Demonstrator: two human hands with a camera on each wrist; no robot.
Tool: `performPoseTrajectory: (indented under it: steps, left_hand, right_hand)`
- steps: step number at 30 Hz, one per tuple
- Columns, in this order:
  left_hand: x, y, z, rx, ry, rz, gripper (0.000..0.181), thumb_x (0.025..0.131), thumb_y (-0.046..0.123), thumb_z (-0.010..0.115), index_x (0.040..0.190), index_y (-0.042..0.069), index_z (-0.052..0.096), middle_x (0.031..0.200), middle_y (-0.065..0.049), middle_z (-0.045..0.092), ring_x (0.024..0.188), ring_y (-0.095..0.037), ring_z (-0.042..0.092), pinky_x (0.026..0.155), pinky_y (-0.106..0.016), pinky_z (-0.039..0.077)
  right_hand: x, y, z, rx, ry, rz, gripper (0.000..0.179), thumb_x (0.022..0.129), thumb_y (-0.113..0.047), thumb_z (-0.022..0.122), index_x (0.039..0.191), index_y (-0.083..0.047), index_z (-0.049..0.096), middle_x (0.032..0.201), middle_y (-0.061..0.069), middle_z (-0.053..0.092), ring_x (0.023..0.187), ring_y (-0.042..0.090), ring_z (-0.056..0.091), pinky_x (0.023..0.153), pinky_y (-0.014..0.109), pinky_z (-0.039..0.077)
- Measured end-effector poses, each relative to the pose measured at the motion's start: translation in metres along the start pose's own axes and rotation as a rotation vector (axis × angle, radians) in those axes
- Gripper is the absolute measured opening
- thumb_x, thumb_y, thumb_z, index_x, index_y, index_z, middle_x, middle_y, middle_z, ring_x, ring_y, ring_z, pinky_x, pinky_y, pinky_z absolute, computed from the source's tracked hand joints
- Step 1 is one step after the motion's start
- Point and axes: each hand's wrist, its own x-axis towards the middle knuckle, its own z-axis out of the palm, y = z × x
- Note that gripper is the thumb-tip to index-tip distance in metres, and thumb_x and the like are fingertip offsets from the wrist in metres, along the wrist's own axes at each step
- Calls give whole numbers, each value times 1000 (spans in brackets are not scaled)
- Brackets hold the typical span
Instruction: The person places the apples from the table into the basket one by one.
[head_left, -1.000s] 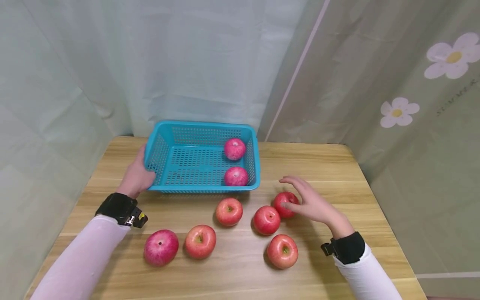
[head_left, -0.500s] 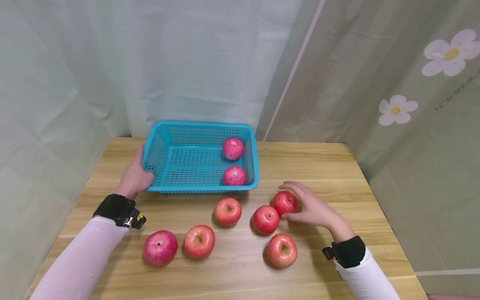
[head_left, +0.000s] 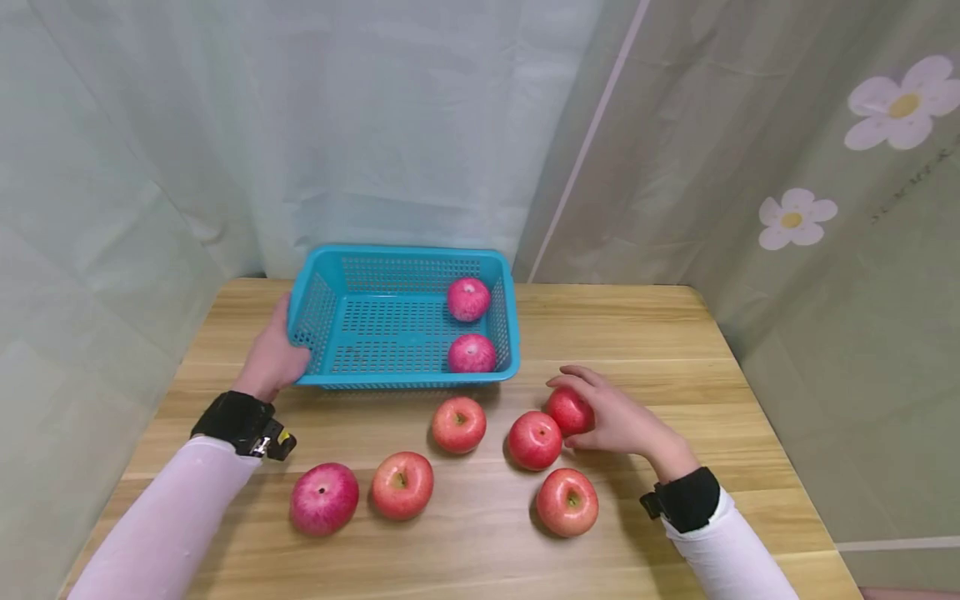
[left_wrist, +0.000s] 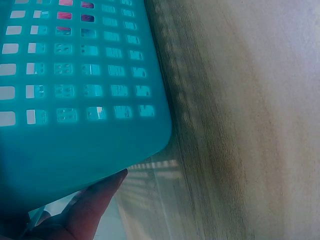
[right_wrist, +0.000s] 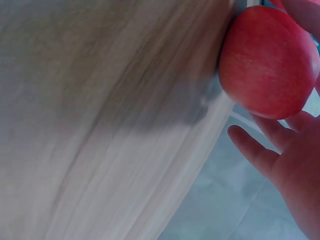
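Over at the far side of the wooden table (head_left: 622, 325), I see a blue basket (head_left: 405, 380) with perforated walls, and in it two pink apples, the far apple (head_left: 468, 300) and the near apple (head_left: 472, 354), sit apart along its right-hand end. The person's left hand (head_left: 273, 354) is clamped on the basket's left end, with the thumb at the near corner. Out on the tabletop, the right hand (head_left: 618, 417) is curved around a red apple (head_left: 567, 410), fingers on its far side and thumb toward the near side, just beside another red one (head_left: 535, 440).
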Motion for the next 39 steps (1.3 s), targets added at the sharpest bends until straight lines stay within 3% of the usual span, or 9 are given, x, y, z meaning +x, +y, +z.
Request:
performPoseTrajectory:
  steps: [4, 13, 26, 34, 39]
  left_hand:
    - [1, -1, 1, 6, 1, -1, 108, 75, -15, 47, 159, 16, -13, 150, -38, 26, 111, -49, 41, 82, -56, 44]
    - [1, -2, 3, 8, 16, 14, 107, 74, -14, 47, 160, 15, -10, 146, -37, 31, 110, -48, 42, 82, -56, 43]
    - [2, -3, 4, 2, 17, 19, 109, 72, -15, 48, 159, 14, -10, 147, -37, 30, 113, -48, 40, 88, -61, 41]
    - [1, -2, 3, -9, 16, 20, 110, 71, -16, 47, 159, 15, -11, 148, -37, 29, 115, -48, 39, 90, -63, 40]
    - [0, -2, 2, -6, 16, 25, 111, 70, -16, 47, 160, 16, -11, 149, -37, 28, 116, -49, 38, 90, -65, 40]
  right_hand:
    - [4, 0, 2, -31, -13, -21, 83, 66, -34, 89, 140, -31, 51, 150, 9, 39, 128, 24, 39, 89, 46, 51]
    - [10, -1, 4, -86, -40, -35, 76, 65, -37, 89, 133, -25, 59, 141, 5, 46, 122, 22, 43, 86, 41, 52]
    - [15, 0, 8, -133, -28, -21, 73, 62, -40, 89, 129, -29, 61, 133, -7, 48, 114, 14, 46, 81, 35, 52]
    - [18, -1, 10, -150, -21, -57, 59, 63, -37, 88, 116, -29, 63, 120, -9, 52, 104, 12, 50, 75, 33, 53]
    - [20, -1, 14, -196, -15, -72, 59, 65, -46, 86, 117, -30, 63, 118, -8, 52, 101, 10, 49, 75, 31, 52]
